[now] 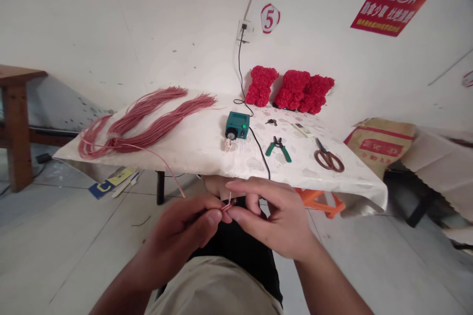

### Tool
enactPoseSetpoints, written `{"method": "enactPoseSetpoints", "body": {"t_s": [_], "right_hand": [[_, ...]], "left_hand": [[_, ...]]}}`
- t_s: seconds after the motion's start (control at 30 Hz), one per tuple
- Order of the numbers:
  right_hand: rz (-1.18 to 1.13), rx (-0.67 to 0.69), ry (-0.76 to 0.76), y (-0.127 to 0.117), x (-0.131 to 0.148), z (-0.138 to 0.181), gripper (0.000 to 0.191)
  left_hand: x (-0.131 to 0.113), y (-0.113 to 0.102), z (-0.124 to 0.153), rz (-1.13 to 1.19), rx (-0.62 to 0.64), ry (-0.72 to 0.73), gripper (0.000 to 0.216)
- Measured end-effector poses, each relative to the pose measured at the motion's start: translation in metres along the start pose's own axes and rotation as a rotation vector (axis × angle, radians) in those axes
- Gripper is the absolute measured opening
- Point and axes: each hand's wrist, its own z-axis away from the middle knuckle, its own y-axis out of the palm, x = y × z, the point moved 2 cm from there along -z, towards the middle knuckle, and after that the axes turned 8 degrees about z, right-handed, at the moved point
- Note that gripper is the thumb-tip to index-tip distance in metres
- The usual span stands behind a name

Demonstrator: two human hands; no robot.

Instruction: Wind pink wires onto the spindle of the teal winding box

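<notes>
My left hand (195,221) pinches the end of a pink wire (168,165) between thumb and forefinger, in front of the table edge. From there the wire runs back to a tied bundle of pink wires (148,138) on the table's left. My right hand (271,214) meets it at the same spot. Its thumb presses the wire's end, while the forefinger lies over a thin piece standing up from it. Between the fingertips, the small end piece is too fine to make out fully.
On the table (199,157) stand a green device (237,125) with a black cord and several red fluffy figures (293,89). Green-handled wire strippers (279,150), scissors (328,157) and a white remote-like object (303,130) lie right. An orange stool (321,202) is underneath.
</notes>
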Motion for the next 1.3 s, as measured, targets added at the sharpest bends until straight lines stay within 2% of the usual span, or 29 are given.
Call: {"method": "enactPoseSetpoints", "body": {"t_s": [0.23, 0.47, 0.6, 0.7, 0.77, 0.83, 0.97, 1.03, 1.13, 1.3], "right_hand": [[0.086, -0.046, -0.114, 0.001, 0.008, 0.001, 0.022], [0.431, -0.030, -0.396, 0.012, 0.010, 0.011, 0.020], [0.493, -0.014, -0.449, 0.016, 0.009, 0.013, 0.020], [0.369, -0.002, -0.396, 0.011, 0.008, 0.012, 0.025], [0.220, -0.045, -0.298, 0.003, 0.006, 0.010, 0.033], [0.086, -0.029, -0.180, -0.004, 0.003, 0.007, 0.039], [-0.102, 0.248, -0.058, -0.006, -0.003, 0.001, 0.041], [-0.176, 0.319, -0.007, -0.003, -0.007, -0.001, 0.036], [-0.210, 0.323, 0.060, 0.000, -0.013, -0.002, 0.026], [-0.229, 0.289, 0.067, 0.000, -0.018, -0.001, 0.029]], "left_hand": [[-0.003, 0.000, -0.002, -0.040, 0.035, -0.035, 0.025], [0.001, 0.000, -0.002, -0.057, 0.045, -0.089, 0.036], [0.006, -0.002, 0.000, -0.012, 0.031, -0.117, 0.029], [0.009, -0.003, 0.001, 0.035, 0.041, -0.133, 0.027], [0.010, -0.004, 0.001, 0.068, 0.049, -0.144, 0.028], [0.010, -0.004, 0.000, 0.088, 0.060, -0.158, 0.029], [0.013, -0.002, -0.001, 0.122, 0.118, -0.175, 0.031], [0.014, -0.001, -0.001, 0.151, 0.135, -0.161, 0.030], [0.016, -0.002, 0.000, 0.181, 0.139, -0.165, 0.029], [0.017, -0.004, 0.001, 0.218, 0.133, -0.218, 0.029]]}}
